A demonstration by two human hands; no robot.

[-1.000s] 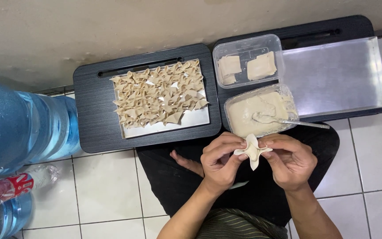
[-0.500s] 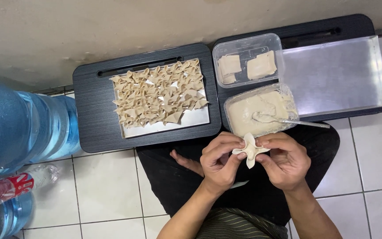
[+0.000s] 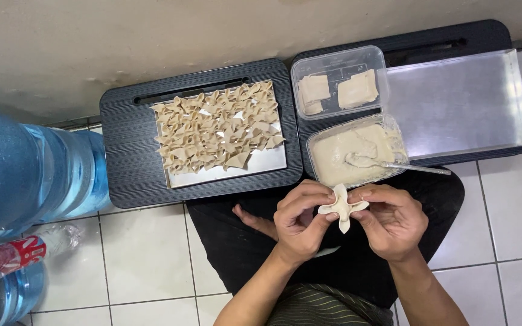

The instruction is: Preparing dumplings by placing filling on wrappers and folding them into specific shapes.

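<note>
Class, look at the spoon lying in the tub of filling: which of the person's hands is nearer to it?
Right. The right hand is just below the spoon; the left hand is farther off, below and to its left.

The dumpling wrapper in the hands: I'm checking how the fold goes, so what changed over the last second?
The dumpling wrapper went from a tall, narrow fold to a spread, lobed shape as the fingers of the left hand and right hand pinched it. Both hands kept hold and shifted little. The tray of folded dumplings, filling tub and spoon stayed put.
</note>
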